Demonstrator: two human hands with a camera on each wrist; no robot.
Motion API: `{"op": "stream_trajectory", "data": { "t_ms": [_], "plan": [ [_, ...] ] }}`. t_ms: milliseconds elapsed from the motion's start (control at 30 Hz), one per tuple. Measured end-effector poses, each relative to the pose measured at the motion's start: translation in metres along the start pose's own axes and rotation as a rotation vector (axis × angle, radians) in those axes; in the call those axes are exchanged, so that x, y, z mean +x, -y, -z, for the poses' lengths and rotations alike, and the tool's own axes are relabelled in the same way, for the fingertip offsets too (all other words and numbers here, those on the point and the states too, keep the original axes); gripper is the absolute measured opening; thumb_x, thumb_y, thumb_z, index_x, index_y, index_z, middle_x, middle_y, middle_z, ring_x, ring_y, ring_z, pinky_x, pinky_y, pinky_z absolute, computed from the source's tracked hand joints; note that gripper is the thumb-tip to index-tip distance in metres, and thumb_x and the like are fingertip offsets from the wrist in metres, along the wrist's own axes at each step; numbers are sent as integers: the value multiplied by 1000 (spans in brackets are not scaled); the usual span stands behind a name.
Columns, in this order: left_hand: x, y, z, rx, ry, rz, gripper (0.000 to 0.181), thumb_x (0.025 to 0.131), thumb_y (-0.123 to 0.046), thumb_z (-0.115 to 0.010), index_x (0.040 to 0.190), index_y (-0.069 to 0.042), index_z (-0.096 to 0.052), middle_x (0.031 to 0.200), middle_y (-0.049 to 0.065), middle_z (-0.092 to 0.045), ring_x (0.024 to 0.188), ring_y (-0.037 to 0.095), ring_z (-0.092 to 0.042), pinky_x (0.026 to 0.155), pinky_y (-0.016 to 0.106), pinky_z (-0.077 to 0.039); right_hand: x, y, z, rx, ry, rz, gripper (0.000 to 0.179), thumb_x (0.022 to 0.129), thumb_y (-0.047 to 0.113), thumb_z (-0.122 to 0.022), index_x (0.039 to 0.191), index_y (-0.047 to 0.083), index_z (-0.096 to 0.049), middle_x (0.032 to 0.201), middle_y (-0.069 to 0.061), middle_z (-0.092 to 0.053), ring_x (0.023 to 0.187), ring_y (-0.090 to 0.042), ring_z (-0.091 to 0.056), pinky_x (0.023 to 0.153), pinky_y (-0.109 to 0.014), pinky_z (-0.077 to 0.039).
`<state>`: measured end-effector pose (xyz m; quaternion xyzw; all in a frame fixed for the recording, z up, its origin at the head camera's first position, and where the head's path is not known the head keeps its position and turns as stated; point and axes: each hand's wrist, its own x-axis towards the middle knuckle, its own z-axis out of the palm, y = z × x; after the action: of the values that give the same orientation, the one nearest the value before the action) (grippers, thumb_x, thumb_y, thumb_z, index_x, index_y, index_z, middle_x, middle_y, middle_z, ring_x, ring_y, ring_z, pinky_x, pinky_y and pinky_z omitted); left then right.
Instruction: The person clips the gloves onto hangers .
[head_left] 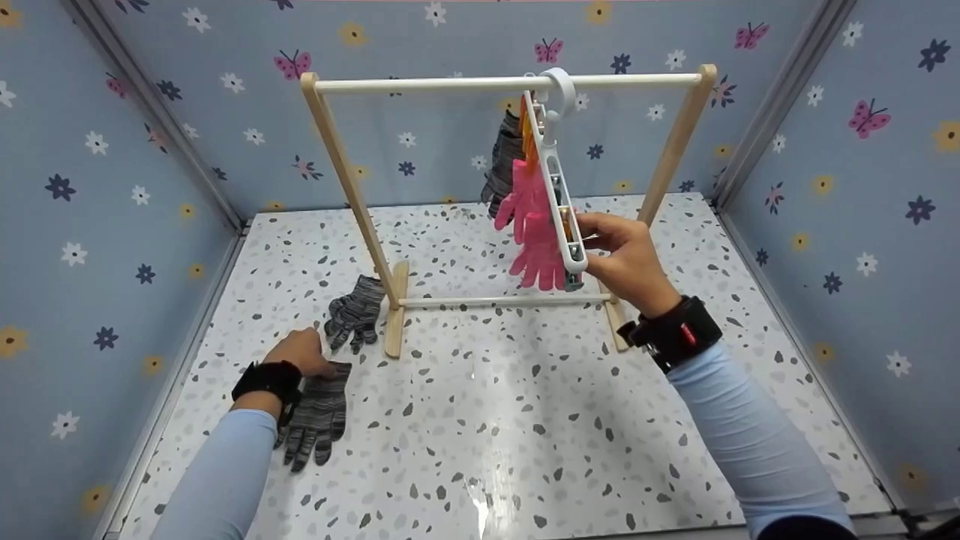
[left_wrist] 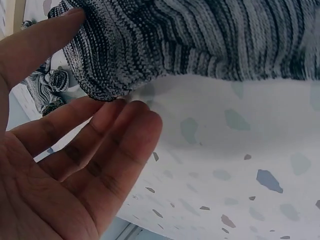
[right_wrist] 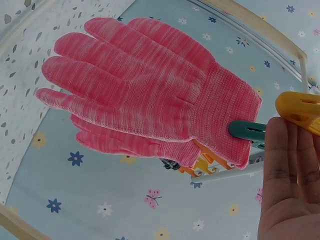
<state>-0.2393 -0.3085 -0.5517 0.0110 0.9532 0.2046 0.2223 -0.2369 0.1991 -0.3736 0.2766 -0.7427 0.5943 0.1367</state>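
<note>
A white clip hanger (head_left: pixel 553 180) hangs by its round hook from the rack's top rail, one end toward me. My right hand (head_left: pixel 626 259) holds that near end; in the right wrist view its fingertips touch a yellow clip (right_wrist: pixel 299 110), and the thumb is hidden. A green clip (right_wrist: pixel 245 131) grips the cuff of a pink glove (right_wrist: pixel 150 95). Behind hang another pink glove (right_wrist: pixel 125 144) and a dark grey glove (head_left: pixel 501 165). My left hand (head_left: pixel 300 352) pinches the cuff of a grey striped glove (head_left: pixel 319 416) on the table, thumb above, fingers below.
A second grey striped glove (head_left: pixel 356 311) lies beside the left foot of the wooden rack (head_left: pixel 364 210). The rack's lower bar (head_left: pixel 502 301) crosses low over the speckled table (head_left: pixel 480 405). Flowered panels (head_left: pixel 450 142) enclose the back and both sides.
</note>
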Motion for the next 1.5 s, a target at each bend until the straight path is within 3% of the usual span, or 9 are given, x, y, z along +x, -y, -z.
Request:
{"op": "stream_trajectory", "data": {
  "t_ms": [233,367,533,633,700,800,967,1233,1500],
  "plan": [
    [-6,1,-1,-23,20,-3,19,90,-13,-82,75,-4,-74,65,6,-68,56,15,-51,55,31,-43,-1,0,-1,1,-7,-5,37,81,-13,-79,117,-19,-72,98,23,-78,91,-2,-75,87,-22,-63],
    [-5,5,-2,-54,37,-26,24,91,-11,-80,69,-8,-72,56,0,-60,50,12,-45,54,30,-40,-1,0,-1,0,-22,-13,37,83,-12,-78,118,-19,-72,98,19,-79,92,-2,-75,87,-20,-63],
    [2,14,-6,-84,58,-70,47,93,-9,-78,59,-21,-49,53,-8,-40,50,10,-37,55,29,-35,-1,-1,-1,-6,-19,-9,37,82,-12,-79,118,-19,-72,99,17,-80,92,-2,-75,87,-21,-63],
    [4,18,-8,-97,61,-103,54,94,-7,-79,59,-23,-41,54,-8,-36,51,10,-38,56,29,-36,-1,-1,0,-10,-16,-5,38,82,-12,-80,118,-18,-73,99,16,-80,92,-2,-75,87,-22,-64],
    [4,20,-8,-105,59,-115,52,95,-7,-79,60,-22,-43,55,-8,-38,52,11,-40,57,29,-37,-2,-1,0,-8,-14,-7,38,82,-12,-80,119,-18,-73,100,14,-81,92,-2,-75,87,-22,-64],
    [3,21,-7,-109,52,-130,40,95,-8,-79,63,-16,-58,56,-7,-48,54,11,-46,58,29,-40,-1,-1,-1,-5,-13,-9,39,81,-13,-81,119,-18,-72,101,11,-81,92,-2,-75,88,-22,-64],
    [0,21,-2,-120,48,-158,16,96,-9,-78,81,-5,-79,62,-5,-60,57,11,-50,59,29,-43,-1,0,-1,0,-11,-9,40,80,-13,-81,119,-18,-72,100,15,-80,91,-3,-75,88,-23,-64],
    [-7,15,9,-144,47,-202,13,95,-5,-68,95,3,-79,69,-1,-62,61,13,-53,61,32,-45,-1,1,0,-14,-18,-14,38,82,-12,-79,120,-17,-73,97,19,-78,91,-2,-74,89,-21,-63],
    [-9,11,18,-182,15,-200,8,96,-3,-75,95,3,-80,78,6,-73,65,13,-65,62,31,-57,-1,0,0,-8,-27,-32,36,84,-12,-78,119,-18,-73,98,16,-80,91,-2,-74,88,-21,-63]
  ]
}}
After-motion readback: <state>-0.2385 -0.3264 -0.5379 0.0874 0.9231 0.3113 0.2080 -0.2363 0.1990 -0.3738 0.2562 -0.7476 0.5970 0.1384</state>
